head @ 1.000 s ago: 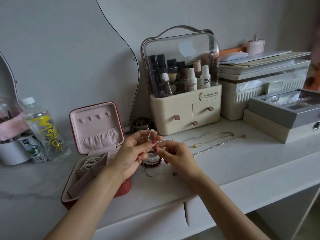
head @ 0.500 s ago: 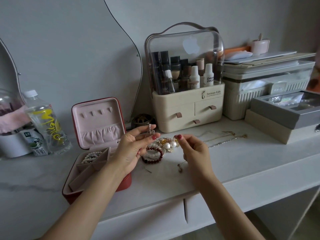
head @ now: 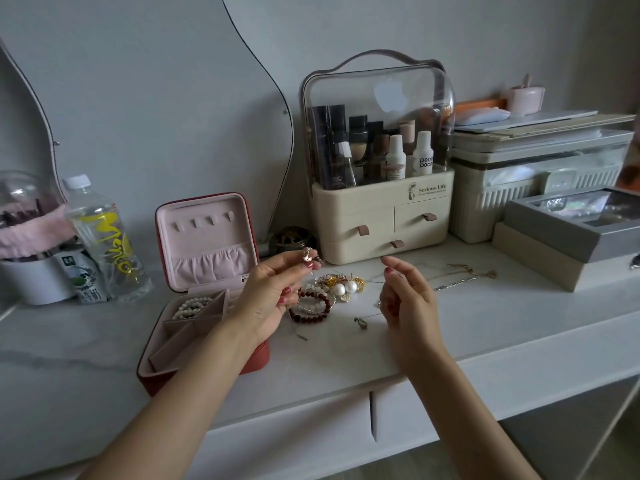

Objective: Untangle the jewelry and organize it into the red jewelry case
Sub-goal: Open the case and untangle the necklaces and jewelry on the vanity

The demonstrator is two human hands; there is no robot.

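The red jewelry case (head: 255, 359) stands open on the white table, its pink lid upright; a pearl bracelet (head: 191, 306) lies in a back compartment. My left hand (head: 273, 292) pinches a small rose-gold ring (head: 307, 254) raised above the table, just right of the case. My right hand (head: 405, 299) hovers further right with fingers loosely curled; a thin chain seems to run from it, but I cannot tell if it is held. Between the hands lies a tangle: a dark red bead bracelet (head: 311, 315), pearl earrings (head: 344, 288) and gold pieces. A small pendant (head: 360, 322) lies below.
Two thin chains (head: 460, 278) lie right of the pile. A cream cosmetics organizer (head: 377, 223) stands behind, grey and beige boxes (head: 554, 251) at the right, a water bottle (head: 104, 237) and a milk carton (head: 83, 275) at the left. The table's front edge runs below my wrists.
My hands have drawn apart: the right one moved to the right, away from the left. The left hand still holds the small ring up. The jewelry pile between them is now uncovered.
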